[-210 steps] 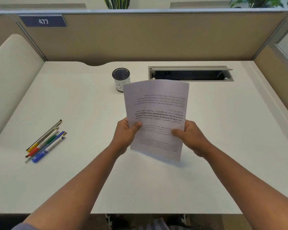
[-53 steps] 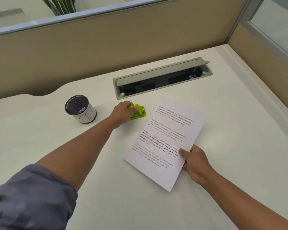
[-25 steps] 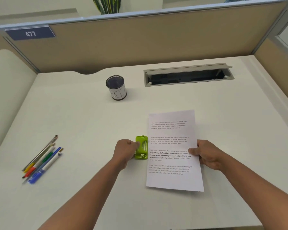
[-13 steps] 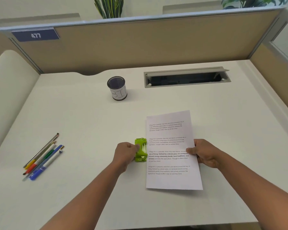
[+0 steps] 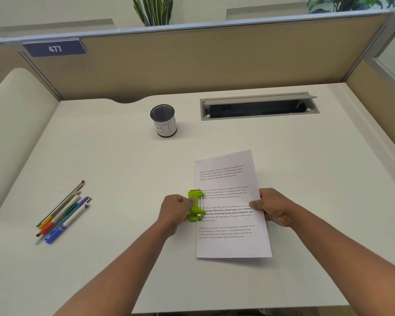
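Note:
A printed sheet of paper (image 5: 228,242) lies flat on the white desk (image 5: 123,169), text facing me. A small lime-green hole punch (image 5: 195,205) sits at the middle of the sheet's left edge, overlapping that edge. My left hand (image 5: 175,209) grips the punch from its left side, thumb against it. My right hand (image 5: 275,207) pinches the sheet's right edge, thumb on top of the page and fingers curled beneath it.
A black mesh cup labelled BIN (image 5: 164,120) stands at the back centre. An open cable tray (image 5: 258,107) is recessed at the back right. Several pens and pencils (image 5: 63,213) lie at the left. Beige partition walls (image 5: 192,62) enclose the desk.
My left hand fetched the green punch from beside the cable tray and brought it to the sheet's left edge. Over the last second the punch slid slightly right onto the edge; my right hand kept its hold.

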Demonstrator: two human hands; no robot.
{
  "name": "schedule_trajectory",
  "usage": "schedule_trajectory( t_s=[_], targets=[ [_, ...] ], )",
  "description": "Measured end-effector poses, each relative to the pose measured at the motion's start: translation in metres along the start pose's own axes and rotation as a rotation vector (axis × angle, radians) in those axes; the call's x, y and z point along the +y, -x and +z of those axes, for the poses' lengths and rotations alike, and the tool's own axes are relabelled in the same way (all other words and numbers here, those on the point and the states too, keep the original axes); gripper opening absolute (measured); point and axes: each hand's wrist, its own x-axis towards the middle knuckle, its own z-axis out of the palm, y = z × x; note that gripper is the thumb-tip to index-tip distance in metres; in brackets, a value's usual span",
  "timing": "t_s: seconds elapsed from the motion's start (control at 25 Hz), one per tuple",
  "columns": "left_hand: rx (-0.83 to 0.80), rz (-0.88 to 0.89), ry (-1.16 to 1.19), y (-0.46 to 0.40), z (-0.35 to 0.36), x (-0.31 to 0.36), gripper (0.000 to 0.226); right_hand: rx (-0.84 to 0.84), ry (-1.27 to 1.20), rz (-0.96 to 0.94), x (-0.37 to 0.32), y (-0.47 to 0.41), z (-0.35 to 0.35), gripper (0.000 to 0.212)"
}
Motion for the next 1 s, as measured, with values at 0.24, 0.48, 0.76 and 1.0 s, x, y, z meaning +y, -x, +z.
schedule_trajectory(
  t_s=[0.24,0.48,0.76,1.0],
  targets=[
    [-0.011,0.001,-0.007,-0.001,-0.001,0.0,0.025,-0.001,0.01,0.004,0.001,-0.001,0.0,0.028],
    [-0.046,-0.016,-0.076,-0.006,-0.004,0.009,0.031,0.0,0.017,0.001,0.0,-0.004,-0.001,0.027],
    [-0.112,-0.101,-0.232,-0.013,-0.006,0.029,0.037,0.006,0.035,0.002,0.002,-0.007,-0.002,0.028],
    [-0.179,-0.126,-0.555,-0.022,0.0,0.045,0.036,0.007,0.051,0.003,0.004,-0.012,-0.004,0.028]
  ],
)
